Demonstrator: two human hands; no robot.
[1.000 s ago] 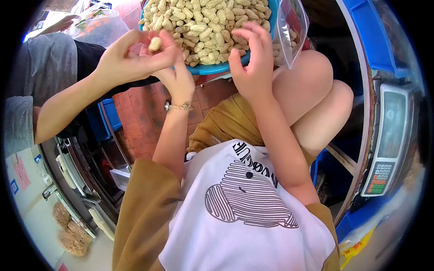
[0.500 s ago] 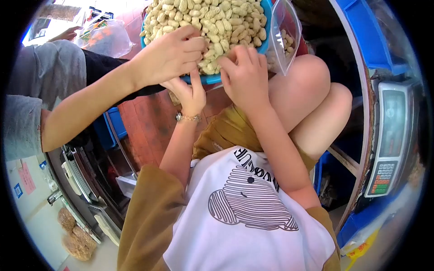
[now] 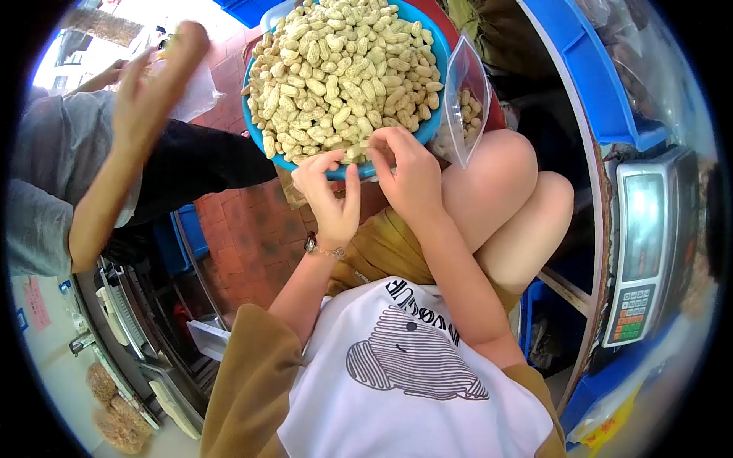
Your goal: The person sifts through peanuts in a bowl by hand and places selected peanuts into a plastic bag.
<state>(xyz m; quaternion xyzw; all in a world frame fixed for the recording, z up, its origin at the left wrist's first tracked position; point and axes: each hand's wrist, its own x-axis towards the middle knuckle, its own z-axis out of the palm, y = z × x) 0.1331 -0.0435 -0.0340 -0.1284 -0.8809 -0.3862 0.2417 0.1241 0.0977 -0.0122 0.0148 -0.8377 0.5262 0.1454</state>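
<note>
A blue basin (image 3: 438, 53) heaped with unshelled peanuts (image 3: 343, 76) stands before me. My left hand (image 3: 330, 200), a bracelet at its wrist, is at the basin's near rim with its thumb and fingers apart. Beside it, my right hand (image 3: 410, 174) bends its fingers toward the thumb in a pinch over the near peanuts. A peanut shows at those fingertips, partly hidden by them. To the right of the basin, a clear zip bag (image 3: 467, 107) with peanuts inside stands with its top spread, close to my knee.
At the left, another person's hand (image 3: 156, 88) is raised and blurred, clear of the basin. A digital scale (image 3: 645, 244) sits on the right, below a blue bin (image 3: 603, 76). Red floor tiles (image 3: 248, 229) show between us. A plastic bag (image 3: 195, 91) lies behind the other person's arm.
The other person's hand has left the peanuts and swung up to the left. The view has shifted, showing more of the basin. My hands stay at its near rim, the left thumb now apart.
</note>
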